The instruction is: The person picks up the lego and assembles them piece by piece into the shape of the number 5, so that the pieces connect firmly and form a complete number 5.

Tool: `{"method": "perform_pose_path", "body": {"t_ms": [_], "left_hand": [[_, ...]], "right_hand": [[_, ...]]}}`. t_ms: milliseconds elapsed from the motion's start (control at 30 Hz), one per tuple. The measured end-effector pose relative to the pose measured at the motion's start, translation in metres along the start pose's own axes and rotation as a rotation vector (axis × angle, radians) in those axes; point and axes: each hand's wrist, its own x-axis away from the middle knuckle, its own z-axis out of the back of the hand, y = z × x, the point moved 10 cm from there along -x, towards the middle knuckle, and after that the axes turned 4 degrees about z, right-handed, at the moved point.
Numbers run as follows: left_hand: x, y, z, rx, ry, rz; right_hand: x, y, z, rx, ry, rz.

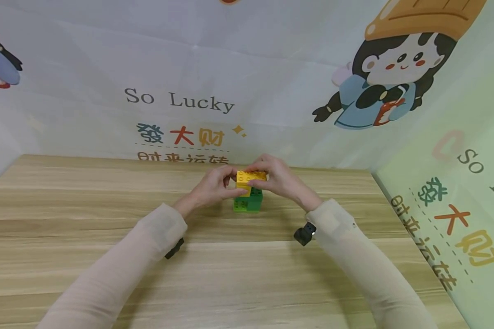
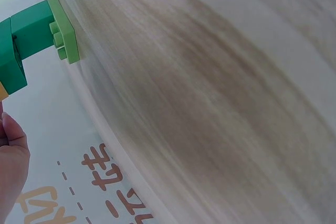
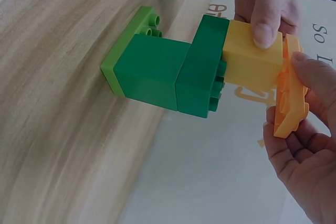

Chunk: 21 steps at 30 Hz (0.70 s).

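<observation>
A stack of toy building bricks stands near the back of the table. At its foot is a light green plate (image 3: 118,61), with a dark green brick (image 3: 152,72) on it and a second dark green brick (image 3: 198,69) above, offset to one side. On top sits a yellow brick (image 3: 244,56), which my left hand (image 1: 214,185) pinches with the thumb on its side. My right hand (image 1: 280,178) holds a thin orange-yellow studded brick (image 3: 289,106) between thumb and fingers. One end of it meets the yellow brick's top; the other end juts out beyond.
The wooden table (image 1: 214,283) runs up to a white printed backdrop (image 1: 86,59) just behind the stack. A second printed sheet (image 1: 448,141) rises along the right edge. Black wrist cameras hang at both cuffs.
</observation>
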Motion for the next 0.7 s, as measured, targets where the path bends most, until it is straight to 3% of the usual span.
{"method": "perform_pose_path", "body": {"t_ms": [500,700], "left_hand": [[-0.0012,0.0007,-0.0001,-0.023,-0.021,0.018],[-0.0043,-0.0008,0.0000,-0.045,-0.038,0.033]], "right_hand": [[-0.0026,-0.0013,-0.0009,0.011,-0.040,0.003],[-0.0038,-0.0056,0.0000,0.046,-0.042,0.046]]}}
